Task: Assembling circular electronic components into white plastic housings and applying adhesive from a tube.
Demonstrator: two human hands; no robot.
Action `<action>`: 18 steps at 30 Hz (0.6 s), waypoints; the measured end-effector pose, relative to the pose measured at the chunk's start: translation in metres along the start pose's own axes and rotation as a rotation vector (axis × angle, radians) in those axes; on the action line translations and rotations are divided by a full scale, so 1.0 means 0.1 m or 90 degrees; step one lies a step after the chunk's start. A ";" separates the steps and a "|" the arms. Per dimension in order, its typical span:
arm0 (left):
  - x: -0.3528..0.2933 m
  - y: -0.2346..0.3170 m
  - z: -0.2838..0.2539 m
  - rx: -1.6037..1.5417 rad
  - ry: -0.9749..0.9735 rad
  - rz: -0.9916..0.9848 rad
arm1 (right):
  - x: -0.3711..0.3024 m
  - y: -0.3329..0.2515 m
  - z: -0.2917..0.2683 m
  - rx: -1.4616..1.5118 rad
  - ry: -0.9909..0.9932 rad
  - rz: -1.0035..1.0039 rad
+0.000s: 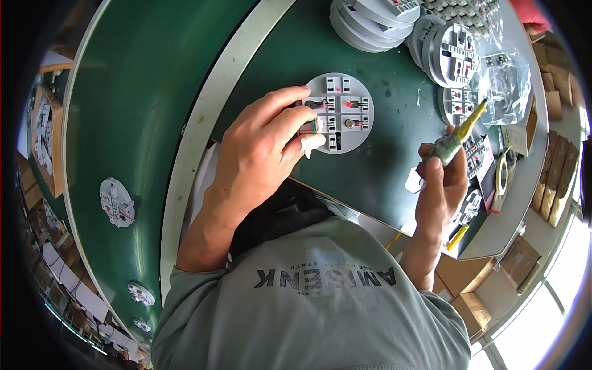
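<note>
A round grey plastic disc (362,137) with white sockets and small red and black wired parts lies on the dark green bench top. My left hand (262,139) grips its left edge; white tape wraps the thumb. Between that thumb and the fingers shows a small pale part with coloured wires (316,125), partly hidden. To the right, my right hand (443,179) is closed around a green squeeze bottle or tube with a tapered yellow nozzle (470,122). The nozzle points up and to the right, apart from the disc.
Stacked grey discs (373,28) stand at the back, beside more socketed discs (455,55). A clear plastic bag (509,83), a tape roll (502,172) and a yellow-handled tool (457,237) lie at right. A green conveyor belt (132,135) at left carries several discs.
</note>
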State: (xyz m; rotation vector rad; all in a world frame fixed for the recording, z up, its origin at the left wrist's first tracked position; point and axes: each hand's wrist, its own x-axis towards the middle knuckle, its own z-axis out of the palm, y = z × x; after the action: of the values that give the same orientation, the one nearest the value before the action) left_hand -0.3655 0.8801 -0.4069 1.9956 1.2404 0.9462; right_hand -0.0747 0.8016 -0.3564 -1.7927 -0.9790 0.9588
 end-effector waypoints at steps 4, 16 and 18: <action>-0.04 -0.01 0.01 -0.019 -0.002 -0.023 | -0.01 -0.12 0.33 0.254 -0.072 -0.064; -0.09 -0.08 0.07 0.081 0.021 0.025 | 0.20 -0.42 1.11 -0.090 -0.322 -0.363; -0.09 -0.10 0.09 0.083 0.028 0.039 | 0.16 -0.47 1.16 -0.164 -0.347 -0.381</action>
State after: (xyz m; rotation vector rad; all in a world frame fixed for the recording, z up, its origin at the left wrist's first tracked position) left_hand -0.3661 0.8748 -0.4220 2.1353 1.2997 0.9652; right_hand -0.1827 0.8675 -0.3564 -1.3008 -1.9215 0.9694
